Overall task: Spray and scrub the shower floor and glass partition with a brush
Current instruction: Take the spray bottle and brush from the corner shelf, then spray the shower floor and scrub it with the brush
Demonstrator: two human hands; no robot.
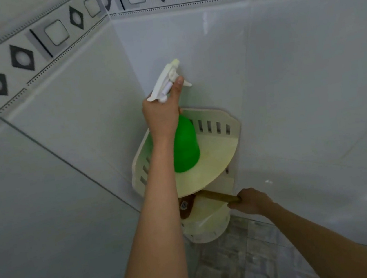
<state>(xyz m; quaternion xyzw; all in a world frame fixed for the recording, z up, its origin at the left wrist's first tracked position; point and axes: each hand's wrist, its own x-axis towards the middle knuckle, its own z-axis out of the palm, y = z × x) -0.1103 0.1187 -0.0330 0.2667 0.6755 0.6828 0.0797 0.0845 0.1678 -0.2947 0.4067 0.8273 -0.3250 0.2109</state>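
Over the upper tier of the corner shelf (218, 157), the left hand (162, 115) grips the neck of the green spray bottle (185, 148); whether its base touches the tier I cannot tell. Under that tier, the right hand (252, 201) grips the brush (216, 196) by its wooden handle, which juts past the shelf's right edge. Below the shelf lies tiled floor (237, 261).
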